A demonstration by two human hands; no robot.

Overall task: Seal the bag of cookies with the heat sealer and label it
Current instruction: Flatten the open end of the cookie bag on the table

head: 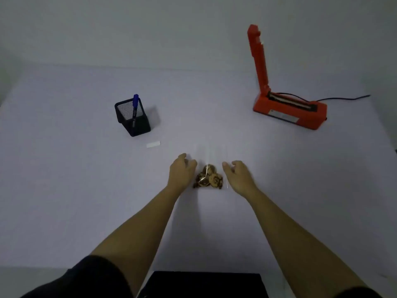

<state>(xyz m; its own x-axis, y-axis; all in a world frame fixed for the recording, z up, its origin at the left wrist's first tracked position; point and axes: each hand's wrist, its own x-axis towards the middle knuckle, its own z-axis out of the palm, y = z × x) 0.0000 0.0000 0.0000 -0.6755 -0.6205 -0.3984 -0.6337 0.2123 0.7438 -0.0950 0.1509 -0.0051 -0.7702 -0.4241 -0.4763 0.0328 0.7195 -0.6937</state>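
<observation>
Both hands half-curled, apart — left hand (182, 171) & right hand (237, 174) flank cookie bag (209, 168), contact unclear.

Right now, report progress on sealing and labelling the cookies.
Nothing looks done. The heat sealer stands open and unused, the label lies blank near the pen. In hand: both hands, left hand and right hand, flank the bag of cookies. Sealing and labelling remain.

A clear, glossy plastic bag (211, 155) is seen on a smooth matt table (64, 190); black wire mesh forms the pen holder (132, 117); the sealer (287, 108) looks orange plastic.
</observation>
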